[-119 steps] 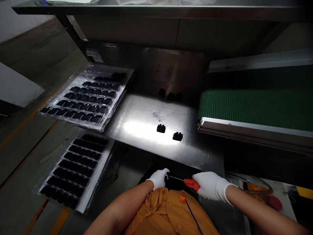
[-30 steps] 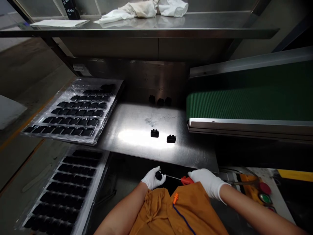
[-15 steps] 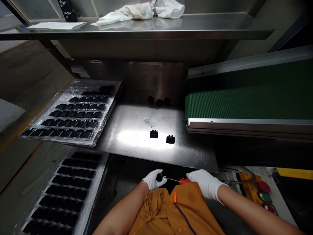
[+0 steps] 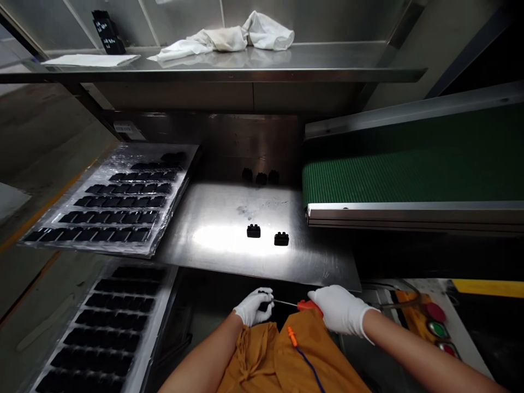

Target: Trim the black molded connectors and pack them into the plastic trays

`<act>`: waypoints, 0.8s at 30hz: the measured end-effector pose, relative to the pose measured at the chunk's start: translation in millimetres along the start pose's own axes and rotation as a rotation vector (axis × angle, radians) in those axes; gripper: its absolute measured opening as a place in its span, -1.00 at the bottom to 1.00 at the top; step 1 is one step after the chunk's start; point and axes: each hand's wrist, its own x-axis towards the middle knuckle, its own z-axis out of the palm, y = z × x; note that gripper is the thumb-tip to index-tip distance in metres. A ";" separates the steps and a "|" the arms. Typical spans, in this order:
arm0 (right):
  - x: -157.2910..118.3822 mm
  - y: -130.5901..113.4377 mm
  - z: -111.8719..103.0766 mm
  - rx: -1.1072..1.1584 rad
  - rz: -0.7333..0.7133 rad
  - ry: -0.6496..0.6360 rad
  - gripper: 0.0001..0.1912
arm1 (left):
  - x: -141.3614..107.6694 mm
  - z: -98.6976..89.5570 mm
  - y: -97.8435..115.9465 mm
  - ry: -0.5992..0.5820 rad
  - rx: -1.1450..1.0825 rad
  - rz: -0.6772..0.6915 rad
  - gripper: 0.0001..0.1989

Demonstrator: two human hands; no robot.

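My left hand (image 4: 254,307), in a white glove, is closed round a small black part (image 4: 264,299) that its fingers largely hide. Gloved likewise, my right hand (image 4: 339,309) grips the red handle of a tool with a thin metal shaft (image 4: 308,305). The shaft points left and its tip reaches the fingers of my left hand; exact contact is hidden. Beyond both hands, two black parts with knobs on top (image 4: 254,231) (image 4: 281,239) stand on the steel table (image 4: 229,254). Three more black parts (image 4: 261,178) lie farther back in shadow.
Left on the table is a plastic-wrapped tray (image 4: 151,246) with rows of black pieces; a second tray (image 4: 143,355) sits lower. A green conveyor belt (image 4: 409,164) runs at right, above control buttons (image 4: 438,329). White cloths (image 4: 225,39) lie on the overhead shelf (image 4: 327,60).
The camera view has shifted slightly, so the table and shelf sit a little lower and further left. My left hand has turned slightly, hiding more of the black part.
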 end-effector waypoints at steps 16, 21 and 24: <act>-14.3 11.0 -34.4 0.006 -0.037 0.121 -0.76 | -31.8 15.4 14.2 -0.013 0.467 0.455 -0.62; -12.1 22.4 -51.2 0.028 -0.061 0.604 -0.53 | -75.1 36.2 28.1 -0.181 0.216 0.337 -0.51; -0.1 33.0 -45.3 0.084 -0.064 0.931 -0.43 | -114.7 52.1 44.2 -0.336 -0.204 0.250 -0.49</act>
